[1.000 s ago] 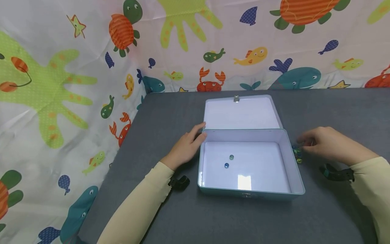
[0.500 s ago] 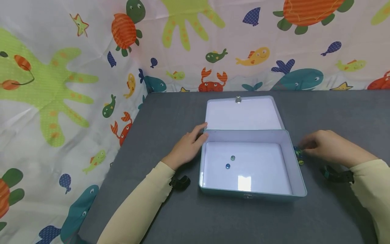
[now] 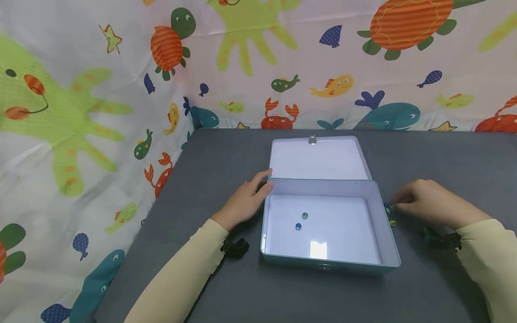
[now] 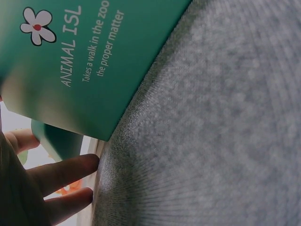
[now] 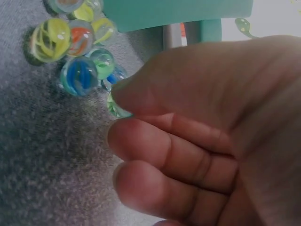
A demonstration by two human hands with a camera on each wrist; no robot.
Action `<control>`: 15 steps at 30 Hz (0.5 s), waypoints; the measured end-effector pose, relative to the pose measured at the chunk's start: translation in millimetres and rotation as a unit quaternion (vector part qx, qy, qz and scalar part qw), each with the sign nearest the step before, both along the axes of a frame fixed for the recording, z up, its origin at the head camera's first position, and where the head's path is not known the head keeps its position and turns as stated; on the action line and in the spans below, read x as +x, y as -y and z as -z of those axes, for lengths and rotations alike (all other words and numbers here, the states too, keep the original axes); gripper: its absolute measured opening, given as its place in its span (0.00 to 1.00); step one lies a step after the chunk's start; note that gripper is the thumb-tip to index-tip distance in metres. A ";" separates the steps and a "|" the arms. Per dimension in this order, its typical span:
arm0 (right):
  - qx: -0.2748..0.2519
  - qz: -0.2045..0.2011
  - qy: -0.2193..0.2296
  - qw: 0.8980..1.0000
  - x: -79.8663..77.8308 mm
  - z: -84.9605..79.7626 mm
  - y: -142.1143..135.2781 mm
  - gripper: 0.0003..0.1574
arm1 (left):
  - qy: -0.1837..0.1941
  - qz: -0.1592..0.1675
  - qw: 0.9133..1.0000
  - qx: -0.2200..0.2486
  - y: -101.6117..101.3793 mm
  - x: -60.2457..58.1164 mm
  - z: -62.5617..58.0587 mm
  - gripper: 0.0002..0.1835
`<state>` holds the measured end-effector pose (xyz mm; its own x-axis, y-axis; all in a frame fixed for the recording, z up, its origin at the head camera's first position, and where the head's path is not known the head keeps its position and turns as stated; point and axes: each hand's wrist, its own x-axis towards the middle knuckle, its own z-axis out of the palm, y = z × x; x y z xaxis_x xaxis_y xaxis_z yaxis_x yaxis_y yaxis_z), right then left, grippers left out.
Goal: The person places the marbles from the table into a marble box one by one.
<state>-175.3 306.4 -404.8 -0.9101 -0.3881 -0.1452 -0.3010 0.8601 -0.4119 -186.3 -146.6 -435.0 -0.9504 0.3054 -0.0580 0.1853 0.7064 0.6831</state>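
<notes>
A green tin box point(image 3: 323, 264) with a white inside stands on the grey table, its lid point(image 3: 319, 159) folded back. A green marble point(image 3: 304, 216) and a blue marble point(image 3: 298, 226) lie inside it. My left hand point(image 3: 243, 204) rests at the box's back left corner, fingers extended, thumb touching the rim. Beyond the right wall, my right hand point(image 3: 430, 202) is at a cluster of glass marbles point(image 5: 81, 75). In the right wrist view its thumb and forefinger pinch a pale green marble point(image 5: 115, 106), partly hidden by the thumb. The other fingers are curled.
A sea-animal cloth point(image 3: 250, 58) hangs behind the table point(image 3: 226, 157) and down its left side. Several marbles sit close against the outside of the box's right wall. Each wrist wears a black strap point(image 3: 235, 248).
My right hand has lowered slightly to the marbles, its fingertips closing in among them. The left hand stays at the box corner. The head view has tilted up a little.
</notes>
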 end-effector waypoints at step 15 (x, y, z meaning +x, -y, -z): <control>-0.009 0.038 -0.048 0.998 2.9 -15.4 3.9 0.12 | -0.013 0.007 1.000 0.001 2.9 -2.9 2.5 0.34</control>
<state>-172.4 302.5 -389.4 -0.9466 -0.3185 -0.0502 -0.2733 0.8751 -0.3993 -189.2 -149.5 -437.5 -0.9470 0.3197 -0.0321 0.2138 0.7014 0.6800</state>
